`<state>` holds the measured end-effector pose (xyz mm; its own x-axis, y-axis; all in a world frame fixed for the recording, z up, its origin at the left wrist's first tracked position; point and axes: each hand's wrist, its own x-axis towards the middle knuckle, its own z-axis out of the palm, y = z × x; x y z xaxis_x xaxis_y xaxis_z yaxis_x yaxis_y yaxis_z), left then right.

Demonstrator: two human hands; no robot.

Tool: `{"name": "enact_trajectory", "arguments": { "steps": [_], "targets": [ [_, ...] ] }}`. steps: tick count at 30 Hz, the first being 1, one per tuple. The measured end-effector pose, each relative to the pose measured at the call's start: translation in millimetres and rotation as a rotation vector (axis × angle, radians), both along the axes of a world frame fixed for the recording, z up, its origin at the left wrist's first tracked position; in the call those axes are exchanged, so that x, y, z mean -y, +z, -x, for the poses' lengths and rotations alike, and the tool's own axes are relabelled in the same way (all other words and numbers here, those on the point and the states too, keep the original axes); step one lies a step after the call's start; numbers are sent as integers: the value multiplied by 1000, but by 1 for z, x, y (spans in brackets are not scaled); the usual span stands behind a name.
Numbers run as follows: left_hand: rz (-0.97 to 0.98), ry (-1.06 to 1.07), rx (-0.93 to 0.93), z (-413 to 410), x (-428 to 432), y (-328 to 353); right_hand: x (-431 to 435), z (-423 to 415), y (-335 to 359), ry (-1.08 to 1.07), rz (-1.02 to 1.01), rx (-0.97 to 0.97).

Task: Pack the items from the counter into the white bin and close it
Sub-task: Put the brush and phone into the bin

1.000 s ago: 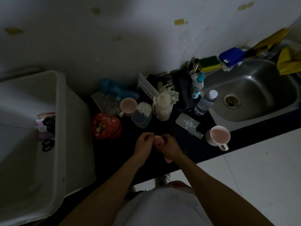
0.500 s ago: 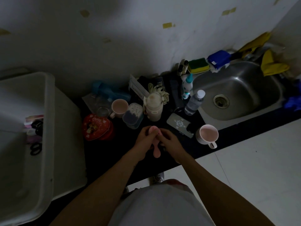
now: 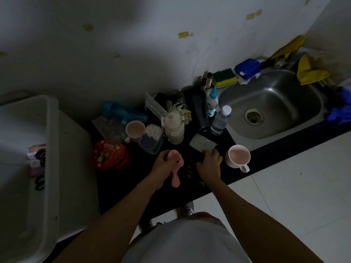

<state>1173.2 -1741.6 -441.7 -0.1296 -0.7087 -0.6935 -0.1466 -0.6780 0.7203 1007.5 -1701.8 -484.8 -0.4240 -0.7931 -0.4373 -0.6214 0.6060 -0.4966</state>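
Sink [image 3: 284,103]: brushed steel, dully reflective. Counter [image 3: 117,186]: dark and smooth. Bin [image 3: 52,149]: matt white plastic. Bottle [image 3: 220,120]: clear plastic. Tin [image 3: 109,154]: glossy red printed metal. Mug [image 3: 238,158]: ribbed, glazed ceramic. Brush [image 3: 175,179]: smooth pink plastic. Sponge [image 3: 225,77]: a rough green layer is seen on yellow foam. Floor [image 3: 294,186]: pale smooth tiles.

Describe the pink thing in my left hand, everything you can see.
The pink thing looks like a small plastic hairbrush: rounded head at the far end, short handle with a bulbous tip pointing back toward you. Dark marks on the head are too dim to make out. Your left hand grips it round the middle, covering part of the head. It is over the dark counter, right of the red heart-shaped tin; whether it touches the counter is unclear.
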Motion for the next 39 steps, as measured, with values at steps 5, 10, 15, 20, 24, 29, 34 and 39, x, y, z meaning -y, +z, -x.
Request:
{"name": "enact_trajectory", "arguments": {
  "steps": [5,10,15,20,24,29,34,39],
  "targets": [
    [10,6,16,-10,-1,1,-9,3,-1,33,-85,-196],
    [28,-1,11,-14,-3,3,-13,0,0,53,-71,-187],
    [65,-26,22,-30,-5,10,-19,-16,6,119,34,-205],
    [169,4,33,-57,-3,23,-17,-31,8,330,193,-71],
    [218,54,54,-78,1,44,-7,-48,20,302,304,121],
    [340,126,58,-104,9,77,15,-82,52,315,447,352],
    [508,208,112,-135,26,114,43,-128,97,391,548,497],
    [622,324,129,-185,46,148,68,-176,139,408,640,515]
  ]
}}
